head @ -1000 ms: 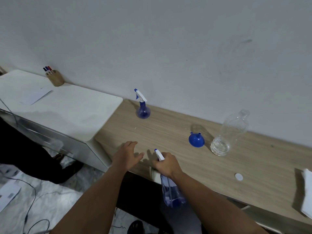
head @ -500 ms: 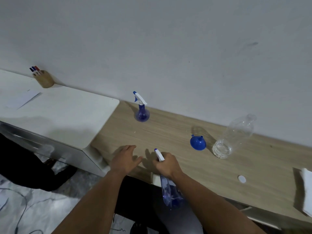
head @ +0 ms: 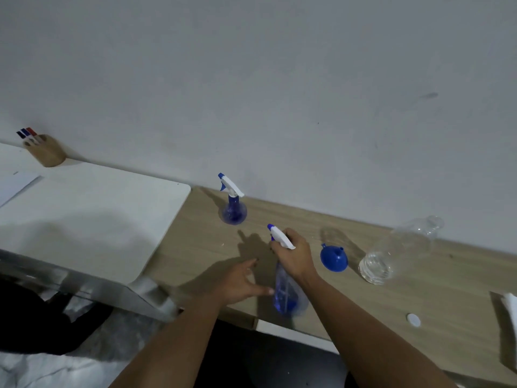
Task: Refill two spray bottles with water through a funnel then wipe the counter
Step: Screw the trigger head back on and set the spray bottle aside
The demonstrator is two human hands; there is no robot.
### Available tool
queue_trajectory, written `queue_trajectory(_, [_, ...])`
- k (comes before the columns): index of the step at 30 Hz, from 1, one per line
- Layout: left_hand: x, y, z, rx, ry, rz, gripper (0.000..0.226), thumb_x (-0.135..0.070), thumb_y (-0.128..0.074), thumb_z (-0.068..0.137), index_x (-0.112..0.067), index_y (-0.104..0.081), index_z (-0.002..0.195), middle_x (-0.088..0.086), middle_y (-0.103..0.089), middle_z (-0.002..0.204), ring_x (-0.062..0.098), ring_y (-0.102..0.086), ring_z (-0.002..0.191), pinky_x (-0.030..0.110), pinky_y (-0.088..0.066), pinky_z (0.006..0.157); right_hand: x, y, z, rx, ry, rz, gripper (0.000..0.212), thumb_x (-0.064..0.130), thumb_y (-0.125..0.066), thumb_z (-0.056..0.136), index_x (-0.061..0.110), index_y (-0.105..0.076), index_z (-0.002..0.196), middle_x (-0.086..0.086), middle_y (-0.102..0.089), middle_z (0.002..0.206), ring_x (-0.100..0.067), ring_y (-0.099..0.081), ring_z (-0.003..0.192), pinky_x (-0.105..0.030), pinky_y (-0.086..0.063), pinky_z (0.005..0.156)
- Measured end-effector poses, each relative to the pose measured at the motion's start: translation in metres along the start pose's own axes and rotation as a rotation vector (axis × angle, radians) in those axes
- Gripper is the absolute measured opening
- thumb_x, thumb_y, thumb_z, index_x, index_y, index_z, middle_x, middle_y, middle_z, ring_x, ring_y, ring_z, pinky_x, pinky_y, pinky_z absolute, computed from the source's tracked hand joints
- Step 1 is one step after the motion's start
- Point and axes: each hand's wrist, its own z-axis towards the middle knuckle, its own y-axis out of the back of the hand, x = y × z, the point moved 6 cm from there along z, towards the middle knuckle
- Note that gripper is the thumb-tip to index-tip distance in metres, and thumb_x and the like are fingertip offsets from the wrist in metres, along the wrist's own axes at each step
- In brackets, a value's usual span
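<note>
My right hand (head: 293, 254) grips the neck of a blue spray bottle (head: 286, 292) just under its white trigger head, holding it over the front of the wooden counter (head: 363, 298). My left hand (head: 239, 278) is spread open beside the bottle's lower body, thumb close to it. A second blue spray bottle (head: 232, 204) stands upright near the wall. A blue funnel (head: 333, 258) lies on the counter to the right of my right hand. A clear plastic water bottle (head: 397, 249), uncapped and with a little water at the bottom, stands beyond the funnel.
A small white cap (head: 413, 320) lies on the counter near the front edge. A white cloth (head: 510, 306) shows at the right frame edge. A white cabinet top (head: 92, 217) adjoins on the left, with a wooden pen holder (head: 46, 151) and paper (head: 15, 186).
My right hand has lifted the spray bottle from below the counter's front edge up over the counter. My left hand moved right, towards the bottle's body.
</note>
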Motion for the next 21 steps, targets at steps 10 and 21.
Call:
queue_trajectory(10, [-0.093, 0.008, 0.091, -0.244, -0.291, -0.039, 0.051, -0.032, -0.084, 0.075, -0.033, -0.061, 0.12, -0.01, -0.069, 0.12, 0.017, -0.066, 0.114, 0.04, -0.057, 0.091, 0.063, 0.01, 0.084, -0.058, 0.176, 0.263, 0.016, 0.014, -0.086, 0.084, 0.017, -0.079, 0.098, 0.003, -0.077, 0.089, -0.011, -0.071, 0.083, -0.024, -0.055, 0.074])
queue_trajectory(21, [-0.082, 0.021, 0.161, -0.417, -0.235, 0.271, 0.034, -0.042, -0.063, 0.09, -0.033, -0.051, 0.12, -0.015, -0.059, 0.104, 0.004, -0.056, 0.098, 0.03, -0.049, 0.095, 0.0, -0.004, 0.14, -0.072, 0.086, -0.022, 0.027, 0.03, -0.082, 0.09, 0.019, -0.075, 0.114, 0.011, -0.076, 0.094, 0.005, -0.07, 0.083, -0.013, -0.051, 0.071])
